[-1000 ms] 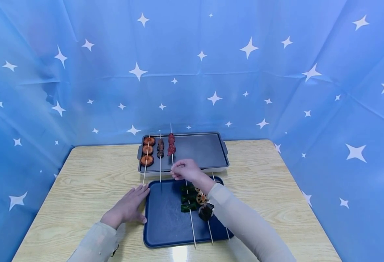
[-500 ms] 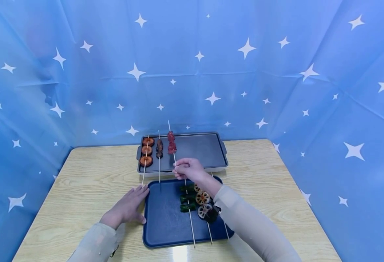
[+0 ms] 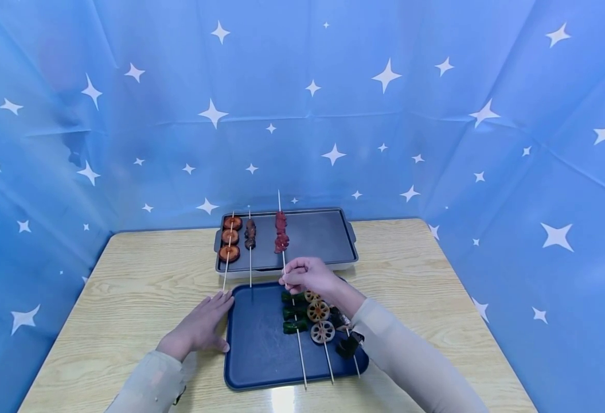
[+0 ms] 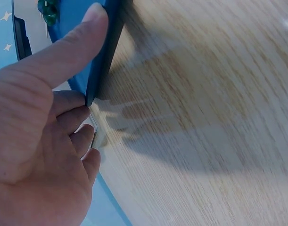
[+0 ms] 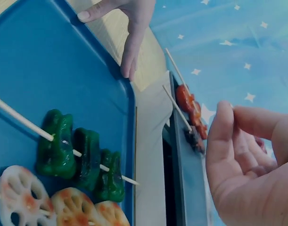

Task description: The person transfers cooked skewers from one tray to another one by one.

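Note:
My right hand (image 3: 309,276) pinches the bare lower end of the red meat skewer (image 3: 281,232), whose meat lies over the left half of the grey griddle pan (image 3: 323,235). In the right wrist view the right hand (image 5: 247,160) has thumb and forefinger together, hiding most of that skewer. My left hand (image 3: 199,327) rests at the left edge of the blue tray (image 3: 261,367), fingers straight. The left wrist view shows the left hand (image 4: 45,127) with its thumb over the tray's rim (image 4: 103,52).
An orange-slice skewer (image 3: 229,236) and a brown meat skewer (image 3: 250,232) lie at the pan's left. On the tray's right are a green pepper skewer (image 3: 294,312), a lotus root skewer (image 3: 323,331) and a dark skewer (image 3: 347,346). A starry blue curtain surrounds the table.
My right hand has moved right with the red meat skewer, away from the brown one, and lower in view over the last half second. The left hand stays at the tray's edge.

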Tool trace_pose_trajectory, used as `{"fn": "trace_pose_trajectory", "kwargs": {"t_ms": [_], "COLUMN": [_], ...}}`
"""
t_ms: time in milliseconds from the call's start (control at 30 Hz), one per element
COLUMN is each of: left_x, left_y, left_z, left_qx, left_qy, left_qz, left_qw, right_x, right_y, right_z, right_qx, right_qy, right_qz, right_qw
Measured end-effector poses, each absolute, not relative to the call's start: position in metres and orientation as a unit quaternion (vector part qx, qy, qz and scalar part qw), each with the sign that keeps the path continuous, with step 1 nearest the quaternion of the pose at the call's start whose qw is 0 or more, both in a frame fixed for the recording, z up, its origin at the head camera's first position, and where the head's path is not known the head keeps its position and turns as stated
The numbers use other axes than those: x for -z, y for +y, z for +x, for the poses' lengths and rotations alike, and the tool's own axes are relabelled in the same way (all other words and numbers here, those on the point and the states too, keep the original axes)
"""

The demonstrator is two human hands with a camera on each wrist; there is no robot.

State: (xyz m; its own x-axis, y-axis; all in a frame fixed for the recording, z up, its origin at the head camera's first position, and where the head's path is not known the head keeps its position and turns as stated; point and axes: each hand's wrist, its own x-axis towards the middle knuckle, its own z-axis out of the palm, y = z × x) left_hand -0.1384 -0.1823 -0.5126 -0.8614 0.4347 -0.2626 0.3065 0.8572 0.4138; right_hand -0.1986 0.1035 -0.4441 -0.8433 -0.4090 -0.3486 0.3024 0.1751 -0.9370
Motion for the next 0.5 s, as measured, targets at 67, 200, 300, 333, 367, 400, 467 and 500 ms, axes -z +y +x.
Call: {"fn": "trace_pose_trajectory", "kwargs": {"t_ms": [67,200,300,333,367,400,467,500], "left_x": [0.513,0.515,0.515,0.515,0.515,0.514,0.514,0.514], "left_y": [-0.183,-0.183,-0.183,-0.183,-0.183,-0.183,-0.182,-0.182], "left_z": [-0.138,-0.139,-0.139,-0.139,-0.139,-0.139,-0.139,-0.139], "left_qx": [-0.184,-0.184,-0.183,-0.183,-0.183,-0.184,-0.185,-0.185], "left_qy": [0.947,0.947,0.947,0.947,0.947,0.947,0.946,0.947], "left_qz": [0.195,0.196,0.198,0.198,0.198,0.199,0.2,0.2], "left_qw": [0.176,0.175,0.174,0.174,0.174,0.174,0.173,0.173], "right_x": [0.445,0.447,0.448,0.449,0.45,0.45,0.453,0.454], "right_y": [0.106,0.11,0.112,0.113,0.113,0.114,0.114,0.114], "right_z": [-0.195,-0.187,-0.18,-0.178,-0.175,-0.173,-0.168,-0.166], "right_qx": [0.639,0.628,0.621,0.616,0.611,0.605,0.593,0.588], "right_qy": [0.714,0.72,0.723,0.726,0.73,0.735,0.743,0.747], "right_qz": [-0.041,-0.055,-0.064,-0.065,-0.067,-0.066,-0.064,-0.065], "right_qw": [0.283,0.289,0.296,0.297,0.299,0.3,0.302,0.303]}}
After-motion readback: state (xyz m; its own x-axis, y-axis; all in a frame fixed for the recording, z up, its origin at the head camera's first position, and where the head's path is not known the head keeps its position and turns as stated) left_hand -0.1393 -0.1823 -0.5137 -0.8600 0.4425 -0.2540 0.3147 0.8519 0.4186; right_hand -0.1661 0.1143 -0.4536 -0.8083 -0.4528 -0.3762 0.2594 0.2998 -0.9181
